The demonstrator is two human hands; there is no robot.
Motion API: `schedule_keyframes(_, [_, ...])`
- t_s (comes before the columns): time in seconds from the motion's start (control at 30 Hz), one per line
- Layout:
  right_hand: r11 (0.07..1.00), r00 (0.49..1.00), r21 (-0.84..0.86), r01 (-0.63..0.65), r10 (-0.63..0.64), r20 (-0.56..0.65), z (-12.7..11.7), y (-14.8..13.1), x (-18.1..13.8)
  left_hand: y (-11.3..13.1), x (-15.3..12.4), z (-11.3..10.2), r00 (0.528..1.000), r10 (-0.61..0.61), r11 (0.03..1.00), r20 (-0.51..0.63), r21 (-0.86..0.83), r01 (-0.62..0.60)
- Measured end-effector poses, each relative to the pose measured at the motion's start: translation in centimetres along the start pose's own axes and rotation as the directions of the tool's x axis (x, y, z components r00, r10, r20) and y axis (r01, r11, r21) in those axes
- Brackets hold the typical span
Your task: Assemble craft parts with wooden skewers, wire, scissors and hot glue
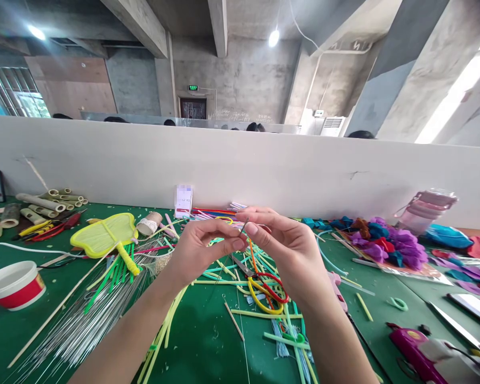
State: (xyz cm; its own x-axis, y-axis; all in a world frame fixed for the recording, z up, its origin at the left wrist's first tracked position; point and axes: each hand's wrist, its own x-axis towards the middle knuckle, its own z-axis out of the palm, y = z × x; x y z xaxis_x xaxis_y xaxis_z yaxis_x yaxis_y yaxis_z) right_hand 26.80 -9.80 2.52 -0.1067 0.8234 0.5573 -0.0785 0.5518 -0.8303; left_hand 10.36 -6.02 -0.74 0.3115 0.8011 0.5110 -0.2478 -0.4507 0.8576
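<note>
1. While our left hand (pixel 202 250) and right hand (pixel 290 245) sit together at the frame's centre, both pinch one thin wire (pixel 244 226), fingertips nearly touching.
2. Its long axis stands steep, tipped toward the upper right, above the green counter (pixel 208 341).
3. Red-and-yellow-handled scissors (pixel 264 288) lie on the counter just below, nearer our right hand.

We face a white partition (pixel 304 170) behind our green table (pixel 208 341). Above us are concrete beams (pixel 218 26), ceiling lamps (pixel 274 37) and a window (pixel 20 98) at left.
</note>
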Motion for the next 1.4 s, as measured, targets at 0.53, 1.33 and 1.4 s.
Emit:
schedule_keyframes(0.53, [1.000, 1.000, 0.001, -0.016, 0.016, -0.008, -0.04, 0.09, -0.09, -0.23, -0.09, 0.30, 0.999, -0.037, 0.993, -0.024, -0.117, 0.034])
schedule_keyframes(1.33, [1.000, 1.000, 0.014, 0.005, -0.005, -0.001, 0.07, 0.37, -0.19, -0.36, -0.26, 0.99, 0.997, -0.041, 0.991, -0.070, -0.131, 0.031])
schedule_keyframes(1.4, [1.000, 1.000, 0.015, 0.018, -0.017, -0.003, 0.09, 0.50, -0.09, -0.46, -0.24, 0.98, 0.997, -0.054, 0.992, -0.063, -0.121, 0.046])
